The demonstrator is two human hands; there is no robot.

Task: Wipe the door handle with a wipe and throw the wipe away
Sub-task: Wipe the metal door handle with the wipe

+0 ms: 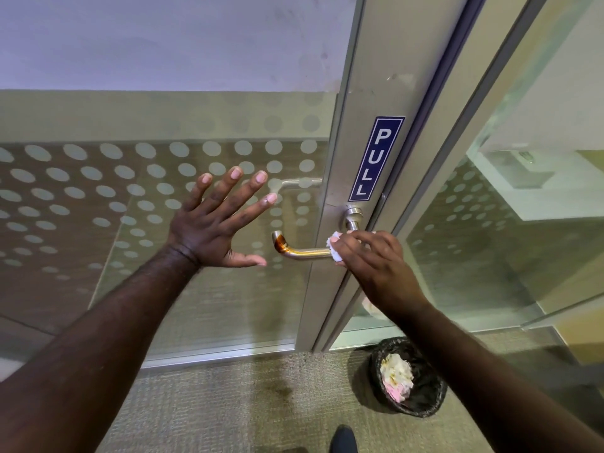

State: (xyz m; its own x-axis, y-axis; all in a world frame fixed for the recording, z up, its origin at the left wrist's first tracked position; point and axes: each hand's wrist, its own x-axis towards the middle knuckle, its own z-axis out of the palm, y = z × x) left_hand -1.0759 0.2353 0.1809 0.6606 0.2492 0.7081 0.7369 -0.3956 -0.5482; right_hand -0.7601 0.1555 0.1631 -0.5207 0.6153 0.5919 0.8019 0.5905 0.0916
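Observation:
A metal lever door handle (pixel 304 253) sticks out to the left from the door's metal frame, with a brown stain on its curved end. My right hand (pixel 376 259) is closed around a crumpled white wipe (pixel 335 246) and presses it on the handle near the frame. My left hand (pixel 219 223) is flat against the glass door just left of the handle, fingers spread and holding nothing. A small bin (pixel 425 407) with a black liner stands on the carpet below the handle, with crumpled white and pink wipes inside.
The glass door (pixel 130 191) has a dotted frosted pattern. A blue PULL sticker (pixel 376 158) sits on the frame above the handle. A fixed glass panel (pixel 506 240) is on the right. A dark shoe tip (pixel 342 439) shows at the bottom edge.

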